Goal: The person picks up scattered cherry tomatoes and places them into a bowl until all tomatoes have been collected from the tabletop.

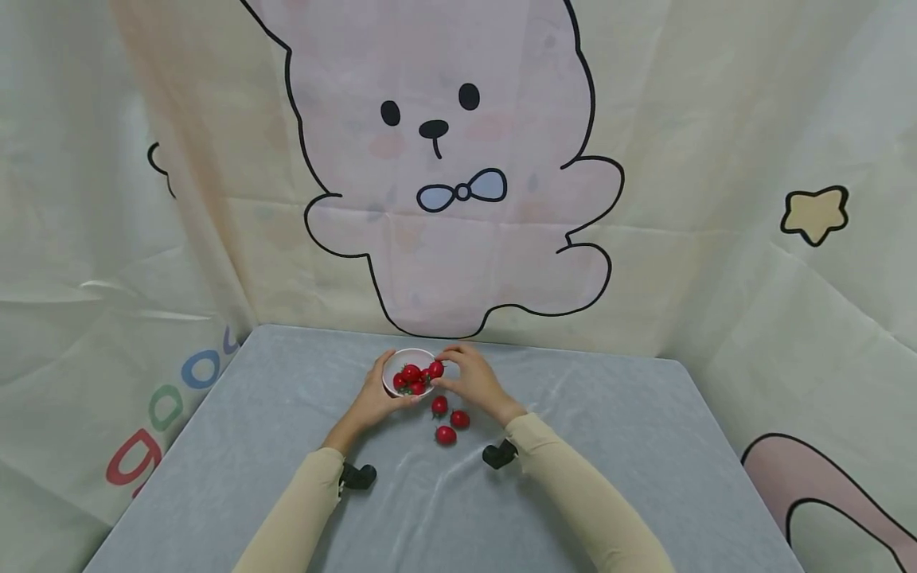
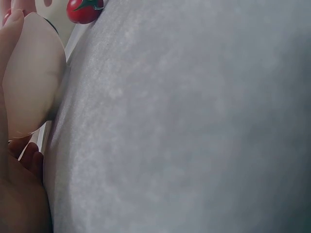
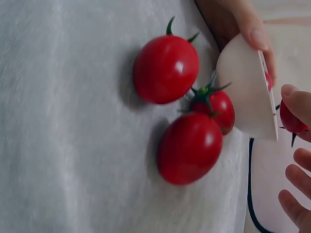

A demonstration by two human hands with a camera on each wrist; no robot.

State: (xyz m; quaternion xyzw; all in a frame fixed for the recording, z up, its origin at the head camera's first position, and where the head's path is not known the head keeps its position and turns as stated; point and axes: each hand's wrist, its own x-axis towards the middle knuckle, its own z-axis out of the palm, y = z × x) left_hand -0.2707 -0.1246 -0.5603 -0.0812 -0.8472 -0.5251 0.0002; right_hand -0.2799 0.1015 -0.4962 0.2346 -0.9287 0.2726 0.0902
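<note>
A white bowl holding several red cherry tomatoes stands on the grey cloth. My left hand grips it from the left, thumb at the near rim and fingers round the far side. At the bowl's right rim, my right hand pinches one cherry tomato between thumb and index finger; its other fingers are spread in the right wrist view. Three more tomatoes lie on the cloth just right and near of the bowl: one, a second and a third.
Grey cloth covers the table. Behind it hangs a pale curtain with a cartoon animal, and more curtain stands along both sides. A black strap piece sits at the left wrist, another at the right.
</note>
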